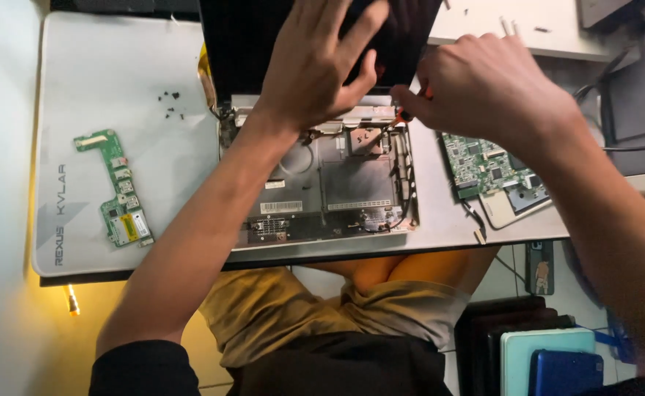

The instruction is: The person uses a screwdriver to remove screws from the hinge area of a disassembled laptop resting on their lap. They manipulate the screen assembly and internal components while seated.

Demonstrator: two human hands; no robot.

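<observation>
An opened laptop base (337,187), a bare metal shell without its boards, lies on a grey work mat (117,88). Its dark screen lid (242,44) stands up behind it. My left hand (315,62) rests spread against the lid near the hinge, holding nothing. My right hand (487,84) is closed around a small screwdriver with an orange-and-black handle (404,114), its tip down at the base's right rear corner by the hinge.
A narrow green circuit board (117,189) lies on the mat's left. Several tiny black screws (170,103) sit above it. A larger green board (487,169) lies right of the base. Black cables and a dark device occupy the far right. My knees are under the table edge.
</observation>
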